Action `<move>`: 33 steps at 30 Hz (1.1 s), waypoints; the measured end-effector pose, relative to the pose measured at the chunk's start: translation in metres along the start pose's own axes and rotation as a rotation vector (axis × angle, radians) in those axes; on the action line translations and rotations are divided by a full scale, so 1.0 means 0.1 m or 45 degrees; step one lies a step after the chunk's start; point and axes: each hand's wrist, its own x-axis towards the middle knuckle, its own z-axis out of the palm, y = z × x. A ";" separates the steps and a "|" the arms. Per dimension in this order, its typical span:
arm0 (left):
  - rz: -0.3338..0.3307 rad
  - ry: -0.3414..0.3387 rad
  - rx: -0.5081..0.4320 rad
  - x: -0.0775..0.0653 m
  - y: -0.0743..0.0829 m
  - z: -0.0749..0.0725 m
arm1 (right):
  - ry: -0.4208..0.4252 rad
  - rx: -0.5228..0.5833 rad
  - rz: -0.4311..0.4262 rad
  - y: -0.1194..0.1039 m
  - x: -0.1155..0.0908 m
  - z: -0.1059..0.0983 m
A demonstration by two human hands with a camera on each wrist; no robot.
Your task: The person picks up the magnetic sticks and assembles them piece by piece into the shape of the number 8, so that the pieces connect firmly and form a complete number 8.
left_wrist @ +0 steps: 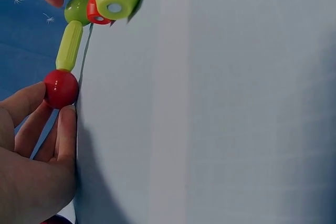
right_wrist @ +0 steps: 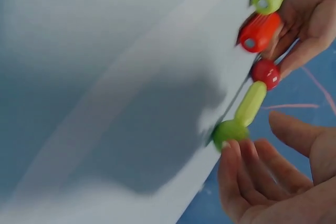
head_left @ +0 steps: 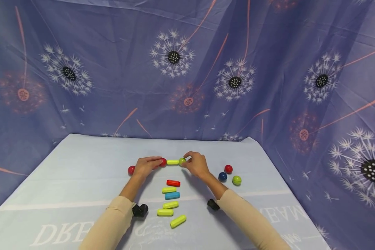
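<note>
A yellow-green stick (head_left: 172,162) joins a red ball (left_wrist: 61,88) to a green ball (right_wrist: 230,134), lying crosswise toward the far side of the table. My left hand (head_left: 146,166) pinches the red ball between thumb and fingers, as the left wrist view shows. At the other end, my right hand (head_left: 197,165) has its fingertips right at the green ball; in the right wrist view its thumb stands apart from the ball. Closer to me, a red stick (head_left: 173,183) heads a loose column with a blue stick (head_left: 172,195) and several yellow-green sticks (head_left: 165,212).
Right of my right hand lie another red ball (head_left: 228,169), a dark blue ball (head_left: 223,176) and a second green ball (head_left: 236,180). One more red ball (head_left: 131,170) sits beside my left hand. A patterned curtain (head_left: 187,69) hangs behind the white-clothed table (head_left: 90,166).
</note>
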 end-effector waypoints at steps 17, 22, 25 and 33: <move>-0.004 -0.001 -0.011 0.03 -0.03 -0.01 | -0.383 0.019 -0.056 -0.22 -0.29 0.08; 0.025 -0.001 -0.028 0.02 -0.03 -0.01 | -0.411 -0.005 -0.077 -0.24 -0.34 0.10; 0.017 0.003 -0.030 0.02 -0.03 -0.01 | -0.427 -0.025 -0.104 -0.25 -0.35 0.10; 0.005 0.015 -0.011 0.02 -0.01 -0.01 | -0.449 -0.035 -0.144 -0.26 -0.36 0.12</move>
